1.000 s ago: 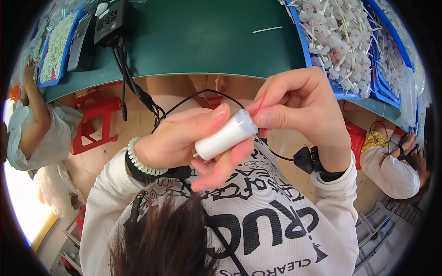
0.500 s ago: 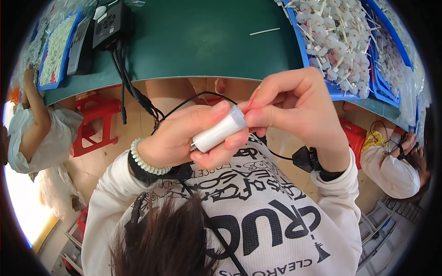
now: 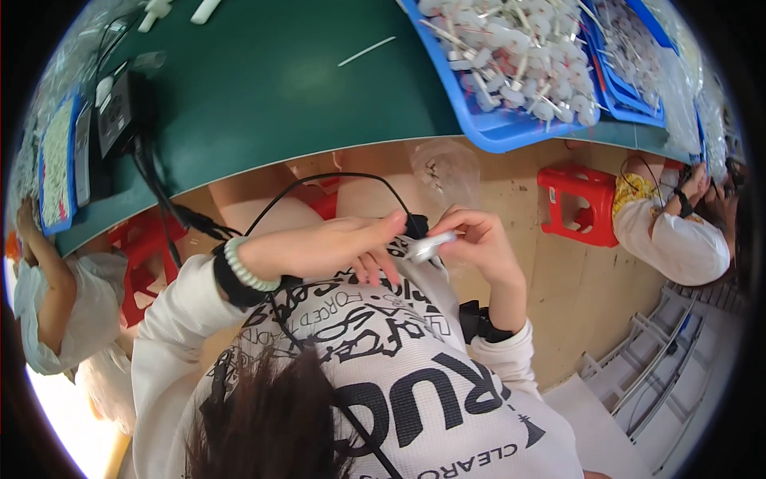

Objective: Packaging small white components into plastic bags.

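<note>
A short white cylinder (image 3: 429,248) with a greyish end, smeared by motion, sits between the thumb and fingers of my right hand (image 3: 479,246), in front of my chest. My left hand (image 3: 339,246) is just left of it, thumb stretched out and fingers partly spread, with nothing seen in it. Whether the left fingertips touch the cylinder I cannot tell. Both hands are in the air on my side of the table edge.
A blue tray (image 3: 511,140) of white plastic parts stands at the table's right. On the green table (image 3: 279,88) lie a thin white stick (image 3: 367,51) and a black box (image 3: 120,112) with cables. A clear bag (image 3: 447,172) hangs below the edge. Co-workers sit on both sides.
My left hand has let go of the cylinder, which is now in my right hand alone. Both hands appear lower and nearer my chest. The view has turned, showing the tray farther left.
</note>
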`<state>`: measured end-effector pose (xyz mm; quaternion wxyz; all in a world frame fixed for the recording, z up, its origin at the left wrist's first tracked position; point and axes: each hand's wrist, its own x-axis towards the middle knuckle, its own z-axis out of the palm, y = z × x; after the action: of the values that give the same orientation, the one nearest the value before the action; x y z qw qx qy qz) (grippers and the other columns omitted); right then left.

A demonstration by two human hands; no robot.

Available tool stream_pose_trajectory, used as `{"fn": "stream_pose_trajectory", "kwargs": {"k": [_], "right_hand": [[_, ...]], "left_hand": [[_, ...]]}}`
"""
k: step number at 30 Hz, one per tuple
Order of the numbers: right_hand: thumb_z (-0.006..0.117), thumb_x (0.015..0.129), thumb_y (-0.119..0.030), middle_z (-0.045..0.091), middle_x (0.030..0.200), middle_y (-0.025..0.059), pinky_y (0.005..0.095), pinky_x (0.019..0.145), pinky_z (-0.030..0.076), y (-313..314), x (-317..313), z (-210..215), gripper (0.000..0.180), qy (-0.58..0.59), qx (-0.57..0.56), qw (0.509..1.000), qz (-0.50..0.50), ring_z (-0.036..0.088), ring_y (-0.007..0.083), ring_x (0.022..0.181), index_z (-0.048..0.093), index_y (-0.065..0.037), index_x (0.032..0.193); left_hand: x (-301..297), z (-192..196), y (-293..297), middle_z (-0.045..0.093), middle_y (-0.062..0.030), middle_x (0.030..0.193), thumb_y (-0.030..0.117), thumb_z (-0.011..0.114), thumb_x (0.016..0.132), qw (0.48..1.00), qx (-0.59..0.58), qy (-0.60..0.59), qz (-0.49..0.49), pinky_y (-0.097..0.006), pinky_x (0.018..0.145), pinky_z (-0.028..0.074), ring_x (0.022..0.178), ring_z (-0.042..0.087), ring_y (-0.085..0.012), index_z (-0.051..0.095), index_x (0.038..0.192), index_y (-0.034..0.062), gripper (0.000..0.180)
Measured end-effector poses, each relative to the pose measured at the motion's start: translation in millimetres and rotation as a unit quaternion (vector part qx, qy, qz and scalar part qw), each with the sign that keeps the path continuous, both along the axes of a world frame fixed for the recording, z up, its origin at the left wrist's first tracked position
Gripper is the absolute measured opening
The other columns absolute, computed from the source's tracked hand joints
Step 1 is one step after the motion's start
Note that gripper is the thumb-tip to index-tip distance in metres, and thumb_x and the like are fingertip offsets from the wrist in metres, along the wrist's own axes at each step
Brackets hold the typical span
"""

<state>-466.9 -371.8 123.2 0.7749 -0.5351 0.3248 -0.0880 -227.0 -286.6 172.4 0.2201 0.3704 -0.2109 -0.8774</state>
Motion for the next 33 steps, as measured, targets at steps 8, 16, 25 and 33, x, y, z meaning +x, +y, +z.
{"fn": "stream_pose_trajectory", "kwargs": {"k": [8, 16, 25, 33], "right_hand": [[0.067, 0.08, -0.041, 0.06, 0.104, 0.0108, 0.0349, 0.071, 0.055, -15.7, -73.4, -189.1, 0.055, 0.283, 0.106, 0.906, -0.296, 0.063, 0.0238, 0.087, 0.054, 0.001, 0.114], [0.062, 0.08, -0.052, 0.067, 0.086, 0.0116, 0.0346, 0.06, 0.055, -75.5, -19.4, -85.0, 0.055, 0.462, 0.062, 0.853, 0.235, 0.066, 0.023, 0.071, 0.063, -0.001, 0.101], [0.067, 0.078, -0.01, 0.066, 0.071, 0.0034, 0.0211, 0.055, 0.045, -122.4, 82.8, 181.9, 0.013, 0.057, -0.451, 0.882, 0.123, 0.057, 0.0055, 0.061, 0.068, -0.001, 0.086], [0.063, 0.067, -0.004, 0.057, 0.08, 0.007, 0.0353, 0.069, 0.047, -183.8, 161.3, 175.0, 0.019, 0.168, -0.699, 0.642, 0.264, 0.059, 0.0266, 0.08, 0.067, -0.012, 0.084]], "left_hand": [[32.8, 1.5, 0.0, 0.062, -0.0108, 0.097, 0.041, 0.03, 0.099, 0.984, -0.153, -0.093, -0.005, -0.024, 0.077, 0.044, 0.083, 0.056, -0.012, 0.042, 0.13, -0.0002, 0.053], [74.0, 28.3, 35.5, 0.062, -0.008, 0.098, 0.029, 0.038, 0.098, 0.963, -0.18, -0.141, 0.142, -0.024, 0.078, 0.044, 0.084, 0.054, -0.0105, 0.048, 0.122, 0.0008, 0.038], [87.7, 36.1, 57.1, 0.062, -0.0063, 0.096, 0.024, 0.04, 0.097, 0.931, -0.207, -0.18, 0.24, -0.025, 0.079, 0.043, 0.084, 0.054, -0.0105, 0.05, 0.12, 0.0009, 0.034], [84.0, 38.7, 54.5, 0.061, -0.006, 0.095, 0.019, 0.045, 0.096, 0.927, -0.215, -0.171, 0.255, -0.026, 0.078, 0.045, 0.086, 0.055, -0.0107, 0.052, 0.116, 0.0008, 0.028]]}}
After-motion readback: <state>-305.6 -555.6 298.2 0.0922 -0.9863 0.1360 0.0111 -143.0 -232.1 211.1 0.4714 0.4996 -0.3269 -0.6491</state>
